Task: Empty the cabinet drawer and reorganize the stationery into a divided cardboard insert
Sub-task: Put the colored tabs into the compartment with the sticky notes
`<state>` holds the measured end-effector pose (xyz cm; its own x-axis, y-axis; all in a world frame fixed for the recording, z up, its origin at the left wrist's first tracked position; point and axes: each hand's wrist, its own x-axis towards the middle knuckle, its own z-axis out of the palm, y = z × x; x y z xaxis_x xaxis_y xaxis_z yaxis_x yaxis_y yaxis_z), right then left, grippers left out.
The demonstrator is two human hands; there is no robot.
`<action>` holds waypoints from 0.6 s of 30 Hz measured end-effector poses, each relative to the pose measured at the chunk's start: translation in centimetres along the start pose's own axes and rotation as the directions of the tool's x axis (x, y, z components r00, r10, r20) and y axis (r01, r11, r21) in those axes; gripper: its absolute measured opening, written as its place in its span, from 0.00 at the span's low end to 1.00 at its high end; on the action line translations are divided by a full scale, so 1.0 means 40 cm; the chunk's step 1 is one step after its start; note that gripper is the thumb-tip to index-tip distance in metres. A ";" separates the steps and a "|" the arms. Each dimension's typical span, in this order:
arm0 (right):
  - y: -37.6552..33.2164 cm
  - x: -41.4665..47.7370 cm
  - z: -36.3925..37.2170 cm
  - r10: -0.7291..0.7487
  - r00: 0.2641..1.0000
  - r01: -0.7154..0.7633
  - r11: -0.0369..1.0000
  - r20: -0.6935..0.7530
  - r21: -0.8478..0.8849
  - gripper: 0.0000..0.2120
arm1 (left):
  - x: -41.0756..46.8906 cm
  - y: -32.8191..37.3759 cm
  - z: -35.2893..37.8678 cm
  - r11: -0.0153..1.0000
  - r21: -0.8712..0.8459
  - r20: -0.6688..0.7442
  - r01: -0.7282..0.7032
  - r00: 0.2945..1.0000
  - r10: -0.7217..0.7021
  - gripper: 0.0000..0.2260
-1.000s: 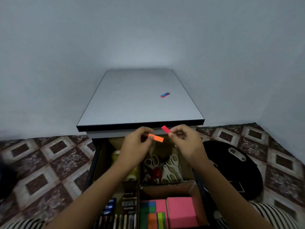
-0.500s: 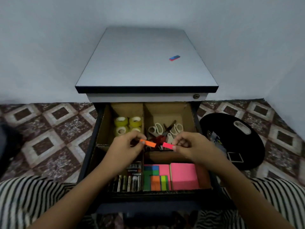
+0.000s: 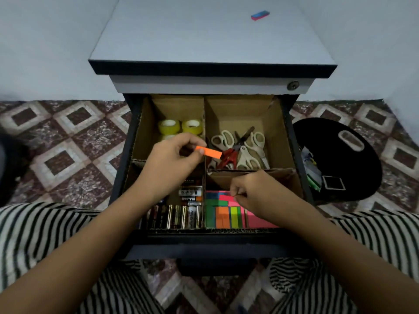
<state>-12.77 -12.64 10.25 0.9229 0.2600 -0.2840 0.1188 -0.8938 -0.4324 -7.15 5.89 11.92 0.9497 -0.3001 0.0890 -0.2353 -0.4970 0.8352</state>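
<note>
Pinches orange strip in left hand fingertips over middle divider of cardboard insert, beside scissors; risks dropping it among them if pinch slackens. Pinches red strip in curled right hand at front-right corner, on sticky notes. Since half-second-ago frame, lowered right hand from centre.

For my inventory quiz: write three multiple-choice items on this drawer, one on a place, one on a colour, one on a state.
1. The scissors lie in: A) the back-right compartment B) the front-left compartment C) the cabinet top.
2. The strip in the left hand is: A) green B) blue C) orange.
3. The right hand: A) lies flat B) pinches a red strip C) grips scissors.
Key: 1A, they sit behind the sticky notes; 2C, bright orange beside the thumb; 3B, fingertips close on it over the notes.
</note>
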 end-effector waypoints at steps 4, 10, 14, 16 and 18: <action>0.001 0.000 0.011 0.043 0.987 -0.040 0.999 0.154 -0.021 0.06 | -0.002 0.000 0.004 1.000 0.010 0.009 -0.002 1.000 0.002 0.05; -0.013 -0.001 0.014 -0.043 0.975 0.029 0.997 0.219 0.064 0.09 | -0.006 -0.006 0.013 0.999 0.034 0.026 -0.018 1.000 0.017 0.05; -0.019 -0.004 0.012 -0.120 0.967 0.100 0.990 0.223 0.102 0.10 | -0.008 -0.004 0.016 0.999 0.042 0.035 -0.035 0.999 0.033 0.06; -0.020 -0.001 0.014 -0.140 0.965 0.117 0.987 0.221 0.114 0.10 | -0.009 -0.003 0.018 0.998 0.050 0.039 -0.038 0.999 0.036 0.05; -0.023 0.006 0.018 -0.153 0.963 0.128 0.984 0.220 0.126 0.11 | -0.010 -0.004 0.018 0.998 0.052 0.037 -0.043 0.998 0.041 0.05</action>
<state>-12.92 -11.49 9.94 0.7905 0.4677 -0.3955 0.1884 -0.8000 -0.5696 -7.63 5.50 11.36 0.9311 -0.3499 0.1032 -0.2864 -0.5257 0.8011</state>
